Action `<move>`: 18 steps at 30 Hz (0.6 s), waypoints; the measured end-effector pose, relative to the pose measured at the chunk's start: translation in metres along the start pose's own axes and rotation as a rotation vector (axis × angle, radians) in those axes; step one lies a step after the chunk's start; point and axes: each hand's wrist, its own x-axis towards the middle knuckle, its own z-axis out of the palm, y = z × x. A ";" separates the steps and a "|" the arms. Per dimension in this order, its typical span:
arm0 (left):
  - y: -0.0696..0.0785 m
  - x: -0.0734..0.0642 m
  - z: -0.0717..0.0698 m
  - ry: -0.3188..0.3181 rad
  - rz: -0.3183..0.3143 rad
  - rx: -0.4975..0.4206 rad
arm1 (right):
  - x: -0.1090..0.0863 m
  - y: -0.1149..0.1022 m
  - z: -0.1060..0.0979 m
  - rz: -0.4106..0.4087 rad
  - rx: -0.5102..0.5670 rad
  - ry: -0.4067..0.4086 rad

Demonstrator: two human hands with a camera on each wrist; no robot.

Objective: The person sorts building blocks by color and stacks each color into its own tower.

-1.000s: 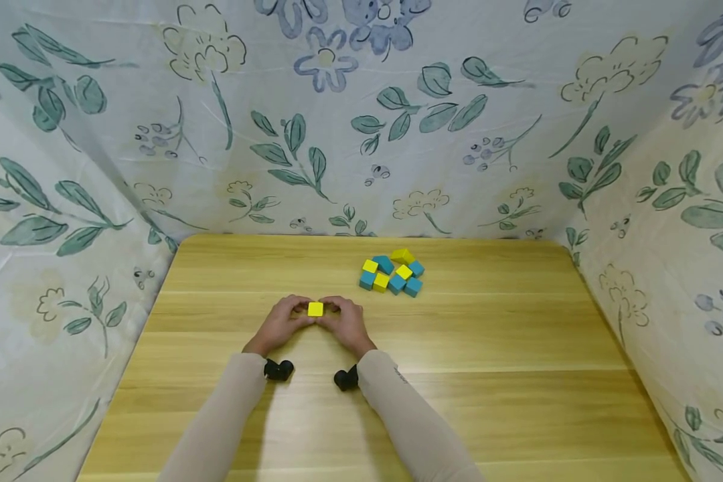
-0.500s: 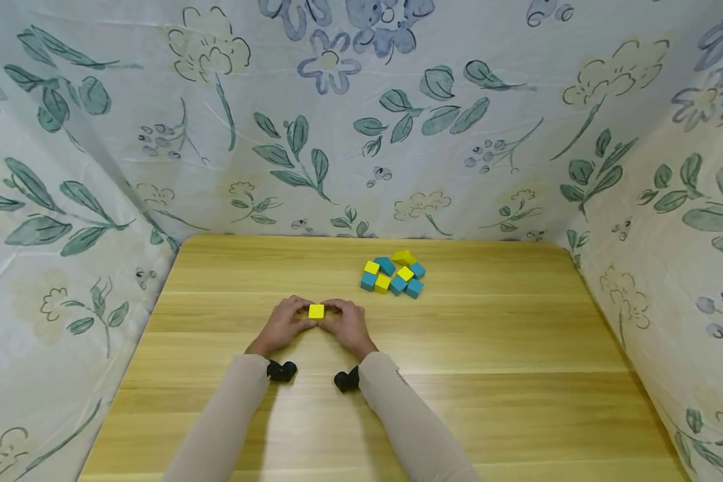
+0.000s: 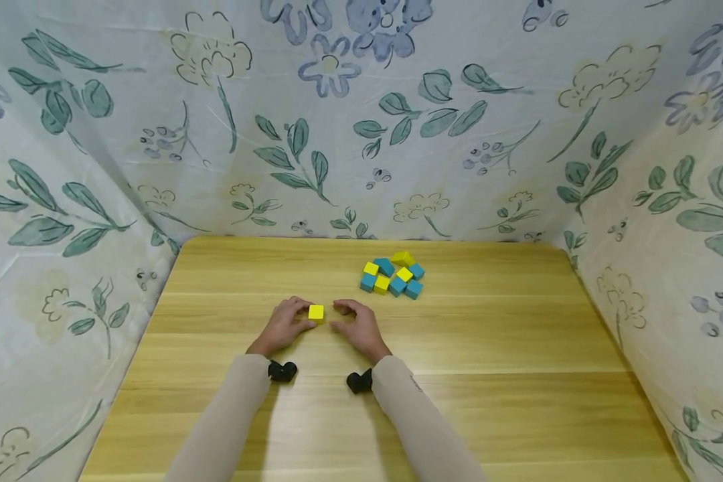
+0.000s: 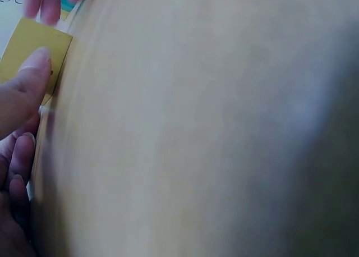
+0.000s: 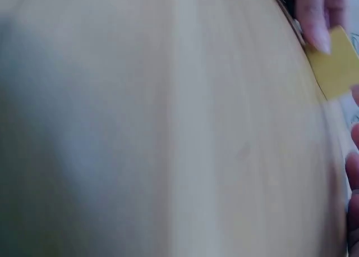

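Observation:
A yellow cube block (image 3: pixel 316 313) sits on the table left of the middle in the head view. From its left side my left hand (image 3: pixel 282 327) pinches it. In the left wrist view the thumb (image 4: pixel 35 72) lies across the near face of the cube, and the other fingers are partly hidden. My right hand (image 3: pixel 361 331) is just to the right of the cube, apart from it and holding nothing. Its thumb and fingers are spread with a gap facing the cube. The right wrist view has the yellow cube (image 5: pixel 335 66) at its upper right edge, with right fingertips below it.
Behind and right of the hands lies a group of several yellow and blue blocks, among them a yellow wedge block (image 3: pixel 403 258) and a blue cube (image 3: pixel 414 289). The wooden table (image 3: pixel 506 335) is bounded by flowered cloth (image 3: pixel 367 154) at the back and sides.
My right hand has let go of the yellow cube and moved a little to the right. The cube and my left hand stay where they were.

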 end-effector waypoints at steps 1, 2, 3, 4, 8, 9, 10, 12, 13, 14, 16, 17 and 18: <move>0.000 0.000 0.000 0.002 -0.001 -0.001 | -0.001 0.000 -0.005 -0.010 0.000 0.024; 0.000 0.000 0.000 0.004 -0.001 0.001 | -0.001 0.001 -0.010 -0.018 -0.005 0.052; 0.000 -0.001 0.000 0.006 -0.002 -0.001 | -0.001 0.002 -0.015 -0.031 -0.011 0.085; -0.001 -0.001 0.000 0.008 -0.002 -0.004 | 0.000 0.003 -0.021 -0.047 -0.025 0.121; -0.002 -0.001 0.000 0.007 -0.003 0.000 | 0.006 0.008 -0.047 -0.081 -0.071 0.266; -0.003 -0.001 0.000 0.005 -0.005 -0.001 | 0.008 0.008 -0.053 -0.083 -0.083 0.298; -0.002 -0.001 0.000 0.004 -0.007 -0.004 | 0.010 0.009 -0.059 -0.077 -0.086 0.323; -0.002 -0.001 0.000 0.001 -0.009 -0.005 | 0.014 0.011 -0.069 -0.066 -0.110 0.356; -0.001 -0.001 0.000 0.000 -0.010 -0.008 | 0.016 0.011 -0.074 -0.062 -0.128 0.364; -0.001 -0.001 0.000 0.000 -0.008 -0.010 | 0.017 0.012 -0.077 -0.056 -0.149 0.367; -0.001 -0.001 0.000 0.002 -0.002 -0.008 | 0.019 0.013 -0.084 -0.055 -0.196 0.360; -0.002 -0.001 0.001 0.003 0.001 -0.005 | 0.020 0.013 -0.086 -0.059 -0.229 0.355; -0.002 -0.001 0.001 0.005 0.004 -0.003 | 0.021 0.014 -0.088 -0.057 -0.259 0.347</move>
